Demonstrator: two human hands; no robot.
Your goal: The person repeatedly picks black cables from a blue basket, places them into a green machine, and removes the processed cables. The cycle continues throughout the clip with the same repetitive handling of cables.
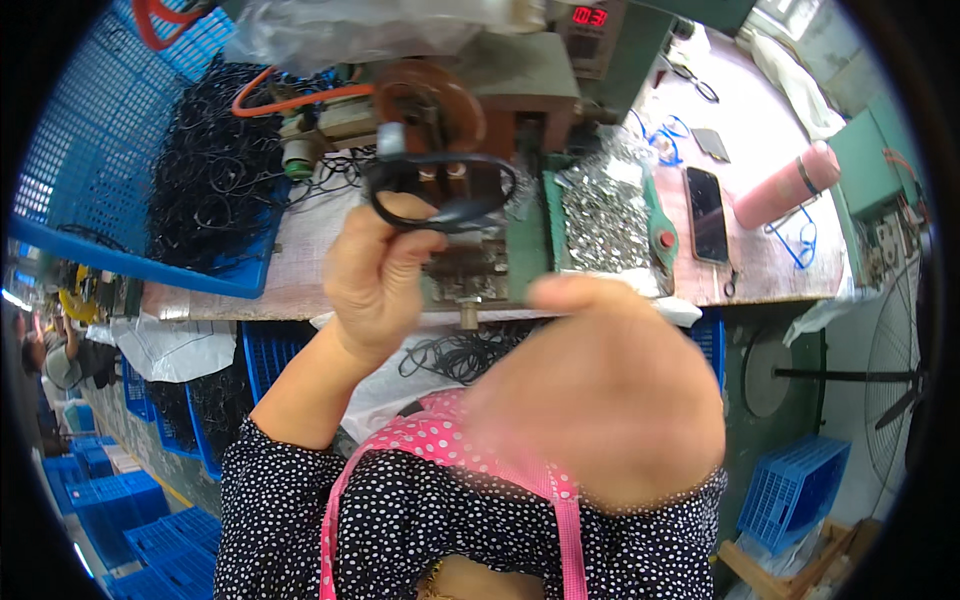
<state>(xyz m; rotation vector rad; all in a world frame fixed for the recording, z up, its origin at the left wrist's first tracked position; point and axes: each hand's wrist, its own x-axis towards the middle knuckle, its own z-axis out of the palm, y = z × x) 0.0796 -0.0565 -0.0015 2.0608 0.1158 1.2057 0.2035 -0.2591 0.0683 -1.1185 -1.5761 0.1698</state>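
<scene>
In front of the machine [520, 90], my left hand [375, 275] pinches a looped black cable [470, 212] between thumb and fingers. The loop is held up before the machine's working area, and its lower side looks thicker. My right hand [600, 380] is smeared by motion, nearer to me and right of the left hand; its fingers cannot be made out. Beyond it lies a green-edged tray [556, 225] heaped with small shiny metal pieces [605, 215]. More black cables [460, 352] lie on white sheeting just below the table's front edge.
A large blue basket [190, 275] full of tangled black cables stands on the left. On the right of the table [740, 285] are a phone [707, 215], a pink bottle [790, 185] and blue cable loops [800, 240]. A fan [895, 370] stands far right; blue crates [120, 510] stack lower left.
</scene>
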